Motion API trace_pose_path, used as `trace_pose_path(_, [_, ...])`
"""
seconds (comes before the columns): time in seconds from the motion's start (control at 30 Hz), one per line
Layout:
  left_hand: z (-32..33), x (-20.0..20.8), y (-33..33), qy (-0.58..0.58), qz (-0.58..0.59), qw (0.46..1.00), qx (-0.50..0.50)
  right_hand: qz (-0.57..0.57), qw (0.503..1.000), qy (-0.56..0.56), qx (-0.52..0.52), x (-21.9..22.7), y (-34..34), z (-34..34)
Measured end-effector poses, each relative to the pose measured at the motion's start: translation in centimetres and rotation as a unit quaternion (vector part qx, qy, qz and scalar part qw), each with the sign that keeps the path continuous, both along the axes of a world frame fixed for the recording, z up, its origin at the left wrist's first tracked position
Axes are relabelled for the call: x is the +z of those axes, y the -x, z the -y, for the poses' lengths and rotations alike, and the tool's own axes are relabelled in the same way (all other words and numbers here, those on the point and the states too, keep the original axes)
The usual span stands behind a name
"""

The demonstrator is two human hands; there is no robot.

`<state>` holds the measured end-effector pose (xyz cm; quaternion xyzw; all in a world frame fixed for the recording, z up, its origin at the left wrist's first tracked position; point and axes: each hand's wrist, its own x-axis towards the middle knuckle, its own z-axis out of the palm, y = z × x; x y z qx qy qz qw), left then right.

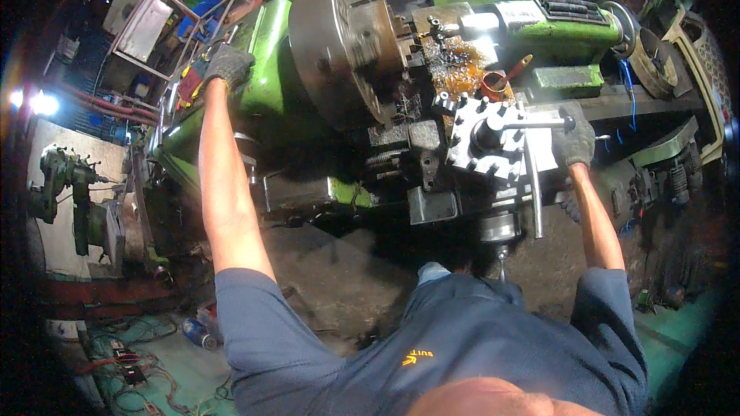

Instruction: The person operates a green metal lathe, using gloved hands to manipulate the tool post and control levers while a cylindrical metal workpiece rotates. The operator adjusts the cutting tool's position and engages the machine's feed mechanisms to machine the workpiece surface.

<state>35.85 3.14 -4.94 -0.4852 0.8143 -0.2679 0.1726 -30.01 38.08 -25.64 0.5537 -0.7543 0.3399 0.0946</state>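
On the left, my left hand (229, 66), in a dark grey knit glove, is curled at the top edge of the green headstock (264, 62) of a lathe. What its fingers close on is hidden; a red and yellow cloth-like thing (190, 85) lies beside it. My right hand (576, 139), gloved alike, is closed around the knobbed end of the tool post lever (536, 122). Beneath that lever sits a square tool post (462, 146) studded with bolts. The large chuck (327, 50) looks streaked, and an oily block with metal chips (459, 58) is right of it.
A brownish cup (494, 86) with a brush handle (521, 66) stands behind the tool post. The green tailstock (566, 31) is at the back right. A long metal bar (533, 185) slants toward me. Cables (158, 374) and a blue can (199, 333) lie on the floor.
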Motion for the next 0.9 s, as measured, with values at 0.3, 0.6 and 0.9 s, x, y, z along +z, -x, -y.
trace_pose_path(0.3, [-2.1, 0.9, 0.9, 0.052, 0.142, 0.985, -0.083, 0.013, 1.000, -0.016, -0.013, 0.3, -0.3, 0.1])
trace_pose_path(0.6, [-2.3, 0.7, 0.5, 0.074, 0.076, 0.987, -0.121, 0.002, 1.000, -0.011, -0.007, 0.0, 0.1, 0.0])
trace_pose_path(0.9, [0.6, -0.6, -1.8, -0.004, -0.143, 0.982, 0.122, -0.010, 1.000, -0.004, -0.002, -0.5, 0.3, 0.3])
